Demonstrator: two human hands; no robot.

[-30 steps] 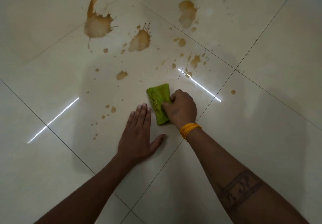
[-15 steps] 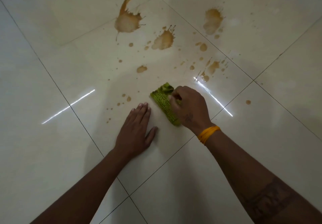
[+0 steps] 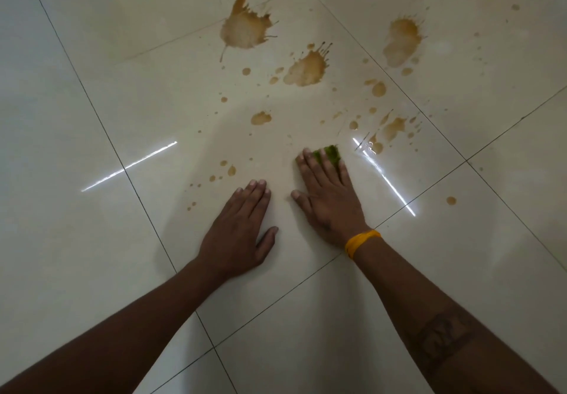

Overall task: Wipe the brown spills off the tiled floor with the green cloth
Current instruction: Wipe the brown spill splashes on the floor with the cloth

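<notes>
Right hand laid flat, fingers straight, pressed on green cloth; cloth mostly hidden beneath fingers, only far edge seen past fingertips. Left hand spread flat on tiled floor, nothing held, just beside right hand. Yellow band worn on right wrist. Brown spills scattered across tiles beyond cloth; small drops seen near left fingertips.

Pretty dim overall, 2 bright glare streaks on the glossy floor, soft shadow mid-frame, arms dark, wide-angle bending at the edges.
</notes>
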